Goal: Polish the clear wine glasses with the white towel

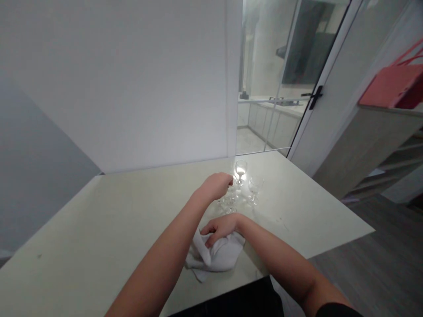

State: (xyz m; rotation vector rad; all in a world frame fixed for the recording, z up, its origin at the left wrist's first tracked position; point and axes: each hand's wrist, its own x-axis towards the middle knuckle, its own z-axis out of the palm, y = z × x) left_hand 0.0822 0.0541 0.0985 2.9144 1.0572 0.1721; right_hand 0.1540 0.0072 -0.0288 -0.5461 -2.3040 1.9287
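Apparently clutching cloth (225, 256) in the curled right hand (223, 226) for steadiness, holding the left hand (216, 185), grip unclear, beside glasses (241, 168).

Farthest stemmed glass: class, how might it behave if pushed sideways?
The farthest stemmed glass would probably tip easily, as its wide bowl stands on a slim stem. Its clear, thin-looking wall suggests it is fragile. The smooth, shiny surface may be slippery.
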